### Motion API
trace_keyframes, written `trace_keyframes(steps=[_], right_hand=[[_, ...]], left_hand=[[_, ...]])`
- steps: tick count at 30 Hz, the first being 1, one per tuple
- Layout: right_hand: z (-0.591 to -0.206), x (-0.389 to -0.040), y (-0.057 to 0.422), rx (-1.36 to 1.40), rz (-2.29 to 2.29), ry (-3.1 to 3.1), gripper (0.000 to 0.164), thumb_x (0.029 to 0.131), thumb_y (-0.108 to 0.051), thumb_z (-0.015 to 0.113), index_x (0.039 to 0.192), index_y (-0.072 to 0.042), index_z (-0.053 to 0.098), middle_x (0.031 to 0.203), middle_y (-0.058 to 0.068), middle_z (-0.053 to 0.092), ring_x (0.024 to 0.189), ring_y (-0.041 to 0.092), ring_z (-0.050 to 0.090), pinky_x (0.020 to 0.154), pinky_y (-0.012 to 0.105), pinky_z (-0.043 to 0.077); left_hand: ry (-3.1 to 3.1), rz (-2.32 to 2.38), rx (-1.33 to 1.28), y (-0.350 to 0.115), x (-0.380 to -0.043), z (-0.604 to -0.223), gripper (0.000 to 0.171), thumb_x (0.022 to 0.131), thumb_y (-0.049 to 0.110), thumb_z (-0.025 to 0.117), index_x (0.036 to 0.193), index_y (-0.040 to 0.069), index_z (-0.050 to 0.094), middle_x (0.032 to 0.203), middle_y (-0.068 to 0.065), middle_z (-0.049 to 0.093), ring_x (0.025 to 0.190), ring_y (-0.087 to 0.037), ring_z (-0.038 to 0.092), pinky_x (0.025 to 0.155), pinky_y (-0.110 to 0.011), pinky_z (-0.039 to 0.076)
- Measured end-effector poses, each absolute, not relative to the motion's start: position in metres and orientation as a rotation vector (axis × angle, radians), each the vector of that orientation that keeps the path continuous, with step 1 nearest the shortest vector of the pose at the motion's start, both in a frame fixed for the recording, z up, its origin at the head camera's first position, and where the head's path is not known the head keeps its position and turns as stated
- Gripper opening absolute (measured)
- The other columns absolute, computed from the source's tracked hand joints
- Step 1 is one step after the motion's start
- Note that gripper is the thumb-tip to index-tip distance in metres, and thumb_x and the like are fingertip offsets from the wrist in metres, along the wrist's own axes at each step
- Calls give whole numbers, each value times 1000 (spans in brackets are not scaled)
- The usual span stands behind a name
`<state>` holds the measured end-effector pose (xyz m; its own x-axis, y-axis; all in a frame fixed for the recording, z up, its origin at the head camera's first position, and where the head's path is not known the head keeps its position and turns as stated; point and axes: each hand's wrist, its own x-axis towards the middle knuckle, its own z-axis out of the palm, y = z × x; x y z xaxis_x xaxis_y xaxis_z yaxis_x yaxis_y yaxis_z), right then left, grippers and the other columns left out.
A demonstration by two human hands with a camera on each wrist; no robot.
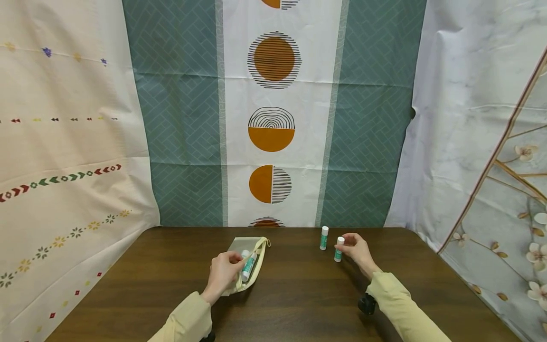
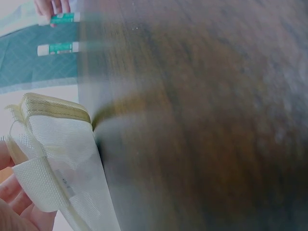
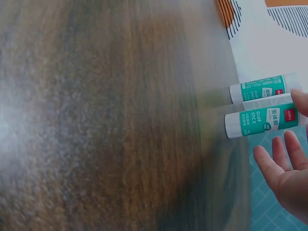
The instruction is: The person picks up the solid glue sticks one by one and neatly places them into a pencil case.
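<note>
My left hand grips the edge of a pale mesh zipper pouch with yellow trim, on the left of the table. Its mouth gapes, and white-and-green glue sticks lie inside. In the left wrist view the fingers curl at the pouch's fabric tab. Over on the right, my right hand pinches an upright glue stick near its white cap, with the thumb against it in the right wrist view. A second glue stick stands upright just behind and left of it.
The dark wooden table stretches between both hands. Behind it hangs a green and white patterned curtain, with more printed cloth at the sides. A black wrist strap shows under the right sleeve.
</note>
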<state>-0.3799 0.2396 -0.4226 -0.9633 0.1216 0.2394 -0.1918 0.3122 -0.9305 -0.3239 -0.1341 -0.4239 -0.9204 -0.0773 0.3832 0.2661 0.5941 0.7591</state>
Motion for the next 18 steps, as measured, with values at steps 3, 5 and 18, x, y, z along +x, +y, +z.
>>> trace_keyframes(steps=[3, 5, 18], right_hand=[[-424, -381, 239, 41, 1690, -2325, 43, 76, -3, 70, 109, 8, 45, 104, 20, 52, 95, 32, 50, 71, 32, 46], [-424, -382, 238, 31, 1689, -2329, 43, 76, -3, 71, 109, 8, 46, 103, 20, 51, 94, 31, 50, 70, 31, 46], [-426, -380, 234, -21, 1767, -2331, 42, 77, 1, 68, 110, 11, 45, 101, 19, 51, 86, 26, 54, 73, 36, 48]], left_hand=[[-2448, -1247, -154, -134, -324, -425, 6, 76, 12, 69, 75, 8, 65, 67, 2, 59, 54, -12, 48, 43, -27, 38], [-2446, -1240, -163, -134, -325, -425, 6, 76, 12, 70, 75, 8, 65, 67, 2, 59, 54, -11, 48, 43, -27, 38], [-2427, -1265, -167, -134, -324, -424, 5, 75, 10, 70, 74, 8, 65, 65, 2, 58, 47, -10, 47, 40, -26, 39]])
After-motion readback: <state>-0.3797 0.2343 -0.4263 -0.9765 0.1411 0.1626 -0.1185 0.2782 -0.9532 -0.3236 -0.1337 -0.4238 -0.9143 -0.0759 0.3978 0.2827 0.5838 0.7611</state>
